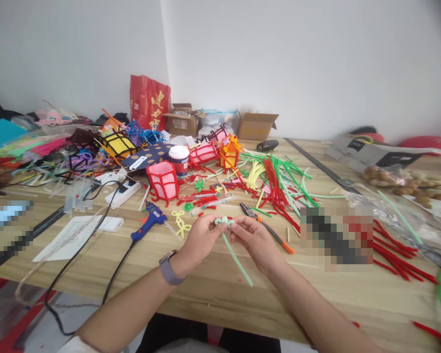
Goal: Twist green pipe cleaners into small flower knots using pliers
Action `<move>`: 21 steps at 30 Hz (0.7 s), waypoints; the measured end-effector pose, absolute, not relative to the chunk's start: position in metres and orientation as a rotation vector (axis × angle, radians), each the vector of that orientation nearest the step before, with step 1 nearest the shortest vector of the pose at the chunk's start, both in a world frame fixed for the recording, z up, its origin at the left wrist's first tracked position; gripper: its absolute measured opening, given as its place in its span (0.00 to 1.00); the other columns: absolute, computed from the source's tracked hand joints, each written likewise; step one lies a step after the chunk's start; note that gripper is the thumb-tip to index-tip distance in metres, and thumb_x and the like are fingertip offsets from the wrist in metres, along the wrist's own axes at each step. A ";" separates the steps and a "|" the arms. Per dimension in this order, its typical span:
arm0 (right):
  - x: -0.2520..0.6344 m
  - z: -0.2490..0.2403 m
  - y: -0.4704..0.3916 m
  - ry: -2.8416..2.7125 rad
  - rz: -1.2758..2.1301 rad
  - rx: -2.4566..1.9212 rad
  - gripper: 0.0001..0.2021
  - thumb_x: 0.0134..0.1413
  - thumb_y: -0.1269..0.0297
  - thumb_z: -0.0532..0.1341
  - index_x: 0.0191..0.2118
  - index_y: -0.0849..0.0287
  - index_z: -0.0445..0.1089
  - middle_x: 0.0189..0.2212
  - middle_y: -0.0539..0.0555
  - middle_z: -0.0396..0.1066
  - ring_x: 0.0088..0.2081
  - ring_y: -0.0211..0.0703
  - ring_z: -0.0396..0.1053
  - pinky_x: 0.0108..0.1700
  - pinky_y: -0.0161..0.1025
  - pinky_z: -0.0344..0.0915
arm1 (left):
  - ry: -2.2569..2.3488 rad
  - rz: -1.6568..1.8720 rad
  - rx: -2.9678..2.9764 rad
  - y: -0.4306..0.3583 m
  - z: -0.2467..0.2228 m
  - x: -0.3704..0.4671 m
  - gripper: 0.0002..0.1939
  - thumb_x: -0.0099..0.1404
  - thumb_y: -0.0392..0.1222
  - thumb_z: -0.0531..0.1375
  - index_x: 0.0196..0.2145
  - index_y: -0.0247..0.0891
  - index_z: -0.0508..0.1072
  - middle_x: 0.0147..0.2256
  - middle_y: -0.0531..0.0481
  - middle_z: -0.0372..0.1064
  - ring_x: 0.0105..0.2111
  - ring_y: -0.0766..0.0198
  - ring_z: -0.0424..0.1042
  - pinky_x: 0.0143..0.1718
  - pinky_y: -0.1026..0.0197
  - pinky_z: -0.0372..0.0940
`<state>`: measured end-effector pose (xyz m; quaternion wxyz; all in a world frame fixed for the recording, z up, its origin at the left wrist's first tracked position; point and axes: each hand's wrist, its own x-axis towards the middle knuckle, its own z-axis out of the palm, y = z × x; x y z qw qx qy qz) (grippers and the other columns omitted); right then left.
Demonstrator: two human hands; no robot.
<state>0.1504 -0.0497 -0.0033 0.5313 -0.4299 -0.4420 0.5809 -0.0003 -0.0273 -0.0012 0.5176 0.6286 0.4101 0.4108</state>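
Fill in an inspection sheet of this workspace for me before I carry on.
Surface: wood-grain tabletop, scraps scattered.
Job's things: pale green pipe cleaner, looped at the top, tail hanging free.
Clutter: hot glue gun, pliers, lidded paper cup, red-framed pink lantern, loose pipe cleaners.
Grip: left hand and right hand both pinch the looped end.
Cables: black cable from the glue gun reaches the near edge; another hangs over it.
Surroundings: pale wall, red bag, open cardboard box.
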 end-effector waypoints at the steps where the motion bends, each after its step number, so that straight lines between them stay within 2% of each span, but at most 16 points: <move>1: 0.151 -0.004 -0.049 -1.135 1.298 -1.044 0.16 0.39 0.53 0.70 0.29 0.59 0.70 0.23 0.47 0.69 0.25 0.35 0.66 0.31 0.35 0.65 | 1.006 0.955 1.574 -0.027 0.000 -0.002 0.11 0.60 0.46 0.58 0.31 0.35 0.71 0.28 0.52 0.70 0.29 0.63 0.67 0.31 0.63 0.59; 7: 0.151 -0.008 -0.053 -1.455 0.969 -1.125 0.12 0.49 0.54 0.63 0.30 0.57 0.67 0.24 0.49 0.68 0.24 0.38 0.67 0.28 0.36 0.65 | 1.058 0.831 1.863 -0.028 0.002 -0.006 0.10 0.62 0.44 0.55 0.26 0.36 0.68 0.23 0.53 0.64 0.25 0.66 0.61 0.25 0.64 0.52; 13: 0.151 -0.011 -0.050 -1.549 0.975 -1.205 0.10 0.51 0.56 0.61 0.29 0.57 0.65 0.20 0.47 0.66 0.22 0.36 0.65 0.25 0.34 0.63 | 1.164 0.770 2.048 -0.024 -0.003 -0.007 0.11 0.60 0.41 0.55 0.22 0.36 0.65 0.20 0.55 0.59 0.22 0.68 0.56 0.24 0.64 0.45; 17: 0.154 -0.008 -0.044 -1.491 1.103 -1.170 0.13 0.47 0.53 0.63 0.32 0.57 0.66 0.23 0.48 0.69 0.24 0.37 0.67 0.28 0.36 0.66 | 1.063 0.763 1.798 -0.018 -0.003 -0.008 0.09 0.59 0.43 0.57 0.25 0.35 0.69 0.22 0.55 0.61 0.24 0.68 0.58 0.25 0.65 0.49; 21: 0.153 -0.006 -0.045 -1.390 1.069 -1.128 0.14 0.46 0.51 0.65 0.31 0.56 0.67 0.24 0.49 0.70 0.25 0.37 0.68 0.30 0.37 0.66 | 0.875 0.857 1.458 -0.018 -0.005 -0.004 0.12 0.54 0.47 0.62 0.30 0.34 0.71 0.28 0.52 0.68 0.30 0.64 0.65 0.32 0.63 0.58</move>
